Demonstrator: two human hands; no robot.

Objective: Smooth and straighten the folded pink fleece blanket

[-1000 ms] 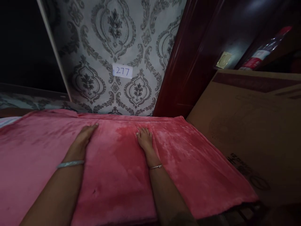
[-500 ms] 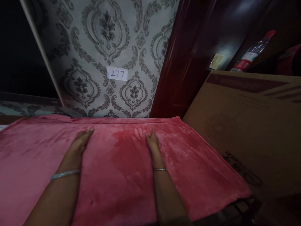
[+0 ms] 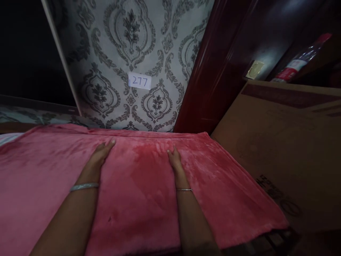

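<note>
A pink plush blanket (image 3: 149, 220) lies spread over a surface, with a darker, brushed-looking patch between my two hands. My left hand (image 3: 102, 153), with a pale bangle at the wrist, rests on the blanket left of that patch. Its thumb sticks out and the other fingers are partly out of sight. To the right of the patch my right hand (image 3: 174, 157) touches the blanket, thumb and a finger apart. A thin bracelet circles that wrist. Neither hand shows anything gripped.
Behind the blanket stands a patterned wall with a card (image 3: 140, 80) reading 277. A dark screen (image 3: 29, 53) is at the left. On the right are a dark red wooden post (image 3: 199, 78), a large cardboard box (image 3: 287, 142) and a red-capped plastic bottle (image 3: 302, 58).
The view has shifted slightly, so most things sit a little farther right. Both hands stay on the blanket, and the gap between them looks slightly narrower.
</note>
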